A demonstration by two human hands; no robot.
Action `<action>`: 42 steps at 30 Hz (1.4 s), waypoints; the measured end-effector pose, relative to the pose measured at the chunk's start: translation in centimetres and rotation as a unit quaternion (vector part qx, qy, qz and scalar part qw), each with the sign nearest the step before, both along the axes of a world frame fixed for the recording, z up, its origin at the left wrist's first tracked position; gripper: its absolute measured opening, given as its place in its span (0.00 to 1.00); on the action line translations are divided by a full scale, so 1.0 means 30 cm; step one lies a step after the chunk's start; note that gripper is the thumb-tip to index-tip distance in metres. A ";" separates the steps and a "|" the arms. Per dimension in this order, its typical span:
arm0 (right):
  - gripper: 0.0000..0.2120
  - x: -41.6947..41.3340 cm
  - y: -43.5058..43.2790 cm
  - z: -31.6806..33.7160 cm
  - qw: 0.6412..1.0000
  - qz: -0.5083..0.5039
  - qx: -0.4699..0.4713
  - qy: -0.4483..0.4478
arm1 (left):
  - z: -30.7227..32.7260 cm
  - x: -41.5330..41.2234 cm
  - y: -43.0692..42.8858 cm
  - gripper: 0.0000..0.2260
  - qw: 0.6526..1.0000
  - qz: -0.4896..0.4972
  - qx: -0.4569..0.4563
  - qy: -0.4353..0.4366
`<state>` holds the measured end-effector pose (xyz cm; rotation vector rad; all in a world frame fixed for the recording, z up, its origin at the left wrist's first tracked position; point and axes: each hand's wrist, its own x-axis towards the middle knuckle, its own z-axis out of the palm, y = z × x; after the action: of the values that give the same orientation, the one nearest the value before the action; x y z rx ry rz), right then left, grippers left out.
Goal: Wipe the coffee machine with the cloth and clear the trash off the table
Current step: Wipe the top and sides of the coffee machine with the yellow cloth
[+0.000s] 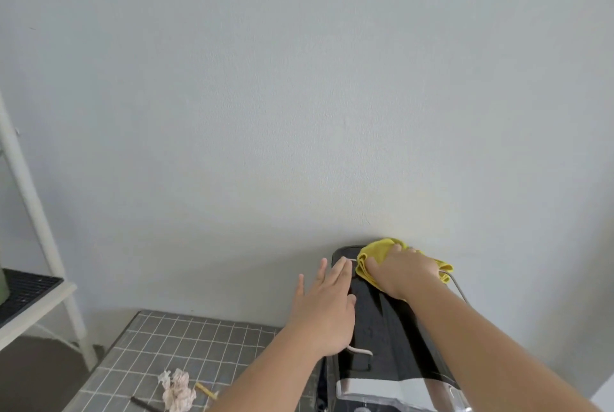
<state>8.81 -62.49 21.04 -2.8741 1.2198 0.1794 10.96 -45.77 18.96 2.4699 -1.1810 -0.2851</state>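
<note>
Right hand [403,273] is palm-down on the yellow cloth [377,254], fingers laid across it and thumb out to the left; it presses flat, no visible pinch or wrap. Cloth is bunched on the top rear of the black coffee machine [395,338], up against the wall [299,96], with folds sticking out past the hand on the left and right. Left hand [327,315] is wide open, fingers straight and spread, holding nothing. It sits at the machine's upper left edge with the longer fingertips over the glossy top, just beside the cloth. Can't tell whether the palm actually bears on the side panel. Both forearms reach in from the lower edge. A thin grey cord [460,288] runs off the machine's back right. The machine stands at the right end of a table [172,338] covered in a grey grid pattern. Trash is on the near part of the tabletop, well apart from both hands: a crumpled paper wad [177,390], a small yellow strip [206,390] just right of it, and a thin dark stick [144,404] to its left. A white shelf rack [33,209] stands at far left, with a black mat [23,292] on its shelf.
</note>
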 end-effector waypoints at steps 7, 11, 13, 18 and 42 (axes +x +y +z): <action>0.24 0.006 -0.030 0.001 0.961 0.242 0.111 -0.077 | -0.011 -0.003 -0.009 0.25 1.000 0.014 -0.011 0.005; 0.23 -0.004 -0.015 0.006 0.947 0.275 0.129 -0.104 | -0.002 0.001 -0.006 0.25 1.000 0.018 0.001 -0.005; 0.22 -0.019 -0.012 -0.005 0.954 0.260 0.101 -0.113 | 0.003 0.001 -0.004 0.24 1.000 0.019 0.000 -0.006; 0.31 -0.073 0.020 -0.075 0.994 0.096 -0.022 -0.042 | 0.002 -0.006 -0.006 0.24 0.999 0.047 -0.019 0.006; 0.22 0.018 0.012 -0.013 0.968 0.224 0.054 -0.101 | -0.010 -0.068 0.027 0.25 0.996 0.076 -0.022 0.030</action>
<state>9.37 -62.13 20.66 -2.9314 0.5020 -0.0437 8.93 -44.95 18.65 2.4779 -0.9596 -0.2847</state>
